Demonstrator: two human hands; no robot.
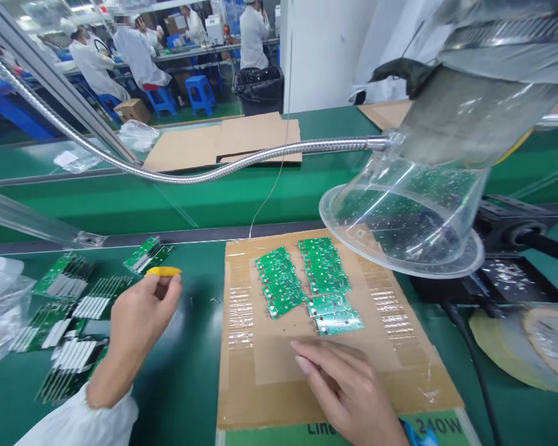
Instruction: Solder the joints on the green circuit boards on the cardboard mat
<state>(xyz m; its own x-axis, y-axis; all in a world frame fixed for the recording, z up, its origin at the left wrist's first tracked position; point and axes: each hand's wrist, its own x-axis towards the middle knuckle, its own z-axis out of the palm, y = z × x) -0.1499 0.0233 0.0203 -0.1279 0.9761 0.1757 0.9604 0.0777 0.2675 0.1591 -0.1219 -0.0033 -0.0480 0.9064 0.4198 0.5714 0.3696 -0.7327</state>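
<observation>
My left hand is over the left of the bench with its fingers curled together. A yellow finger cot covers one fingertip. Just beyond it lies a small stack of green circuit boards; whether anything sits between the fingers is hidden. My right hand hovers above the near part of a taped cardboard sheet, fingers stretched and nothing visible in them. Ahead of it, green circuit boards lie in a left group and a right group, with a shinier board nearest.
More board stacks and a plastic bag lie at left. A clear extraction hood on a flexible metal arm overhangs the right. Below are a black tray, a tape roll and a cable. Co-workers sit behind.
</observation>
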